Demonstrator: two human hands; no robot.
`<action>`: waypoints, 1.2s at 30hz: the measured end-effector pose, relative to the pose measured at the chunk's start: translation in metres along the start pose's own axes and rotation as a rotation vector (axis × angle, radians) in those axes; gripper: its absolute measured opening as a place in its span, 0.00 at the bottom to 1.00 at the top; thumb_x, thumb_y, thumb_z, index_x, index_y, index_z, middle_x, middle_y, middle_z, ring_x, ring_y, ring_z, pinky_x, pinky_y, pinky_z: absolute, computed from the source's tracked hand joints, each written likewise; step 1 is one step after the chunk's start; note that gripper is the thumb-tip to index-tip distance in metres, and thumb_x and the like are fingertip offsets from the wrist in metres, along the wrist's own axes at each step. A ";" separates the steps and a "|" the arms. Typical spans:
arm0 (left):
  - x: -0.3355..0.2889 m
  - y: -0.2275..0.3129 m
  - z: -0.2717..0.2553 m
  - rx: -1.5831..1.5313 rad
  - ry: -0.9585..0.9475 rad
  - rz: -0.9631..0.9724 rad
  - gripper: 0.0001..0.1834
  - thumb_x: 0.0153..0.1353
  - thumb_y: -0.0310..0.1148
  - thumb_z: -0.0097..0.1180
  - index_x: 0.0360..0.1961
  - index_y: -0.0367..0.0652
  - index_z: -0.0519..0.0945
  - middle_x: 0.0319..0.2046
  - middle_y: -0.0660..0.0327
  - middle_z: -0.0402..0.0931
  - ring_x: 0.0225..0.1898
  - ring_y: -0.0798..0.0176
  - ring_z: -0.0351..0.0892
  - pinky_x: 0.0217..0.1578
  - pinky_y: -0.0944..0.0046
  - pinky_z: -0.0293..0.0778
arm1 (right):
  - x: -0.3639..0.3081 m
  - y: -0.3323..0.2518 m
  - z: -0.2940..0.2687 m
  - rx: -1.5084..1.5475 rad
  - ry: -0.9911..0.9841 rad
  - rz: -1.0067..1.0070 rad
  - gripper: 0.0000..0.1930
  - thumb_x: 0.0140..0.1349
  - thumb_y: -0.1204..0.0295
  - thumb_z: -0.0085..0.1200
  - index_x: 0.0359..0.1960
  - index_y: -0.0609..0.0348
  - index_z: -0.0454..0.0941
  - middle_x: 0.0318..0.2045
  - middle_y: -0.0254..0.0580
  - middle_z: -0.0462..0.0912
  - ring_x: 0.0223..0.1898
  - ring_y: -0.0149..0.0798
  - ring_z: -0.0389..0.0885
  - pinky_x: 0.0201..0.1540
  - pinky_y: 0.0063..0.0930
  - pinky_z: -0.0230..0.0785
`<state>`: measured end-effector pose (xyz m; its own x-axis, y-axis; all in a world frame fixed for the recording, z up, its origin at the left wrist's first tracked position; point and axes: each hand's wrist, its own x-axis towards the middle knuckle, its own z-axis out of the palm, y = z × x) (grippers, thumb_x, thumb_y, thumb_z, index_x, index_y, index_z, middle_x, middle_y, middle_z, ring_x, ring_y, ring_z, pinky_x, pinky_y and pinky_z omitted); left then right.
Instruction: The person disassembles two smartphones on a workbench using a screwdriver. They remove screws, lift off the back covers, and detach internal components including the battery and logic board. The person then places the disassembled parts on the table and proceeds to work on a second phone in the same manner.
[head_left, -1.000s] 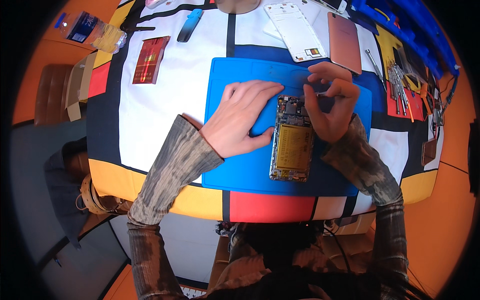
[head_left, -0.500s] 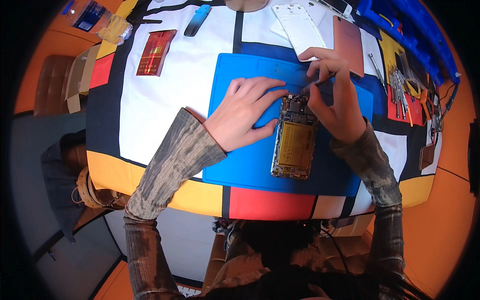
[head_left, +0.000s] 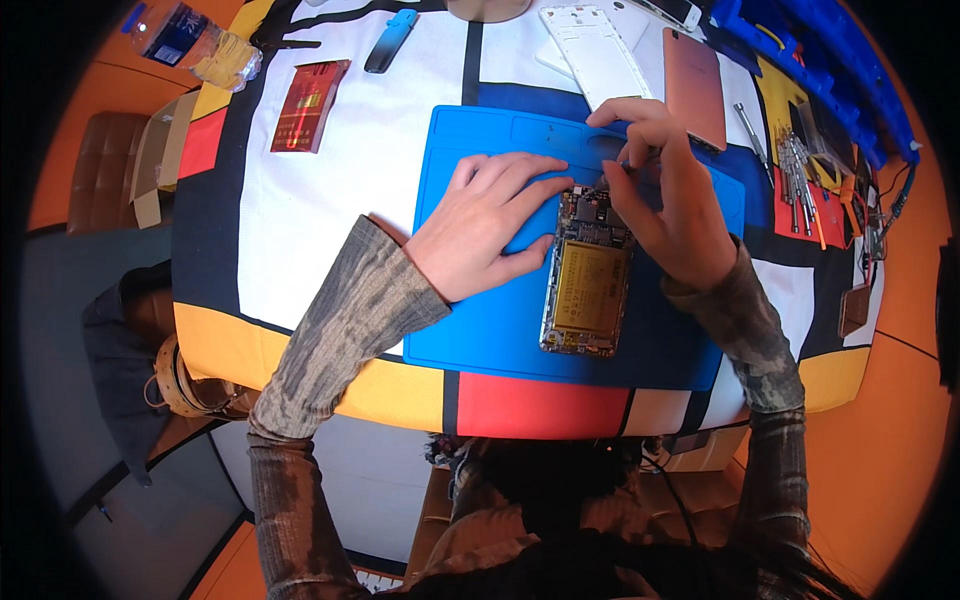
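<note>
An opened smartphone (head_left: 590, 290), its circuit board bare at the far end and a yellowish battery below, lies on a blue mat (head_left: 470, 340). At its upper left edge rests my left hand (head_left: 490, 225), fingers stretched out and thumb apart, the tips touching or very near the frame. Over the phone's top right end my right hand (head_left: 670, 195) pinches a small thin tool (head_left: 606, 178) between thumb and fingers. Most of that tool is hidden by the fingers, so its kind is unclear. The tool's tip is by the top edge of the circuit board.
Beyond the mat lie a white phone shell (head_left: 597, 55) and a rose-coloured phone back (head_left: 695, 90). Several screwdrivers (head_left: 797, 180) lie at the right, below a blue rack (head_left: 850, 70). A red packet (head_left: 310, 108), a blue-black utensil (head_left: 391, 41) and a bottle (head_left: 195, 45) stand or lie far left.
My right hand has shifted slightly left, its fingers curling a little more around the tool. My left hand and the phone have hardly moved.
</note>
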<state>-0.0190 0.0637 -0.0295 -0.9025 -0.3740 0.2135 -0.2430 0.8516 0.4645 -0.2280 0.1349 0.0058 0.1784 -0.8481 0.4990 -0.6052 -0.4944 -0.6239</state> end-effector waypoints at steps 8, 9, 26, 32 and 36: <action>0.001 0.002 -0.002 -0.007 0.007 0.005 0.30 0.51 0.35 0.58 0.58 0.46 0.70 0.59 0.57 0.66 0.61 0.54 0.62 0.59 0.55 0.54 | -0.002 0.001 -0.001 -0.008 -0.006 0.037 0.15 0.56 0.82 0.52 0.42 0.61 0.60 0.47 0.41 0.71 0.25 0.33 0.74 0.26 0.23 0.70; 0.001 0.002 -0.002 -0.006 0.003 0.003 0.30 0.51 0.35 0.58 0.58 0.46 0.70 0.59 0.57 0.66 0.61 0.54 0.62 0.59 0.55 0.54 | -0.003 0.001 -0.001 0.003 -0.003 0.048 0.15 0.56 0.82 0.52 0.42 0.61 0.60 0.47 0.41 0.71 0.24 0.33 0.74 0.26 0.22 0.70; 0.002 0.007 -0.002 0.157 0.029 0.062 0.25 0.55 0.34 0.55 0.57 0.46 0.72 0.56 0.57 0.68 0.58 0.57 0.66 0.54 0.58 0.60 | -0.003 0.002 -0.002 0.006 -0.015 0.013 0.18 0.56 0.82 0.51 0.47 0.62 0.60 0.44 0.41 0.70 0.27 0.36 0.75 0.28 0.24 0.72; 0.002 0.007 -0.003 0.155 0.038 0.074 0.24 0.56 0.34 0.55 0.56 0.46 0.73 0.54 0.56 0.68 0.57 0.57 0.66 0.53 0.58 0.61 | -0.003 0.004 -0.002 0.015 -0.021 0.047 0.17 0.54 0.86 0.48 0.43 0.61 0.59 0.48 0.45 0.70 0.26 0.30 0.71 0.28 0.20 0.69; 0.002 0.008 -0.004 0.158 0.031 0.076 0.24 0.56 0.34 0.54 0.56 0.46 0.72 0.55 0.56 0.68 0.57 0.57 0.66 0.53 0.58 0.60 | -0.006 0.010 0.003 0.110 0.047 0.028 0.17 0.55 0.85 0.49 0.43 0.60 0.59 0.48 0.43 0.70 0.24 0.28 0.72 0.28 0.19 0.70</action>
<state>-0.0216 0.0679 -0.0220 -0.9096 -0.3154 0.2705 -0.2295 0.9240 0.3058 -0.2325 0.1344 -0.0052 0.1241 -0.8532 0.5065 -0.5205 -0.4906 -0.6988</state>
